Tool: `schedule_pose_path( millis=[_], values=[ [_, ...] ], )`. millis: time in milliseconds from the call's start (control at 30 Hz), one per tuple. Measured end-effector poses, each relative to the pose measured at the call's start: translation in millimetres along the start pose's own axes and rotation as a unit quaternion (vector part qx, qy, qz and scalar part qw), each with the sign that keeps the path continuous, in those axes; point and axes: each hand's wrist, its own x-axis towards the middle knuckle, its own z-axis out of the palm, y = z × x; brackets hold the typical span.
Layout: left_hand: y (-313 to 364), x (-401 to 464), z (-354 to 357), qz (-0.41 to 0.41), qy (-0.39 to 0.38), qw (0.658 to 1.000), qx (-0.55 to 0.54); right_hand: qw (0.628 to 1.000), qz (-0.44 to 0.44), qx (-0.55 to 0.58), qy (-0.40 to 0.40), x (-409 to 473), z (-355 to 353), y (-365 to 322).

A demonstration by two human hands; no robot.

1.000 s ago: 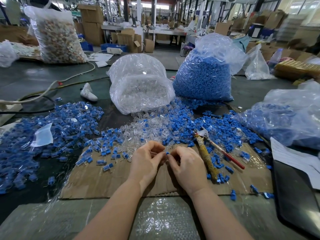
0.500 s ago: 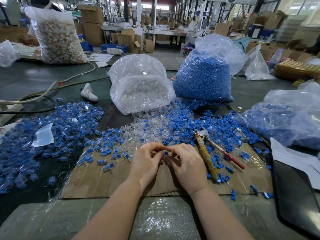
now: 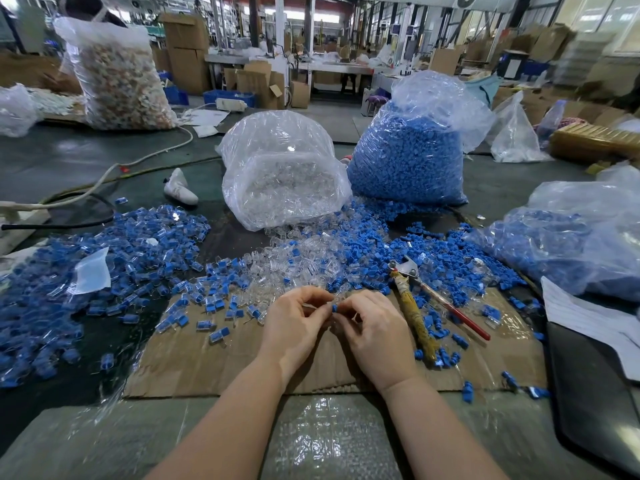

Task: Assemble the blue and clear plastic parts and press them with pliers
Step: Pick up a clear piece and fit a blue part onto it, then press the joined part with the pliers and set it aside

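My left hand (image 3: 294,323) and my right hand (image 3: 375,334) meet over a cardboard sheet (image 3: 221,362), fingertips together. The left pinches a small clear plastic part (image 3: 313,306), mostly hidden by the fingers. Between the right hand's fingertips sits a small blue plastic part (image 3: 334,308), right against the clear one. Pliers (image 3: 415,306) with one taped yellowish handle and one red handle lie on the cardboard just right of my right hand. Loose clear parts (image 3: 294,265) and loose blue parts (image 3: 450,258) are heaped beyond my hands.
A bag of clear parts (image 3: 280,181) and a bag of blue parts (image 3: 408,150) stand behind the heaps. Joined blue-and-clear pieces (image 3: 104,271) cover the left side. Another bag with blue pieces (image 3: 571,237) lies right, above papers (image 3: 588,317) and a dark tray (image 3: 595,393).
Both hands stayed together over the cardboard; the fingers shifted slightly, and the blue part now shows between the fingertips a little higher.
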Motion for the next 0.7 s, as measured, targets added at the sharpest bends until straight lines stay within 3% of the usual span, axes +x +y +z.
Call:
schedule_pose_path(
  millis=[367, 700],
  values=[
    [2.9, -1.1, 0.8, -0.01, -0.007, 0.998, -0.054, 0.999, -0.016, 0.041, 0.006, -0.2, -2.6, -0.8],
    [1.8, -1.8, -0.7, 0.003, -0.012, 0.999, -0.031, 0.999, -0.018, 0.028, -0.003, 0.2, -1.7, 0.3]
  ],
)
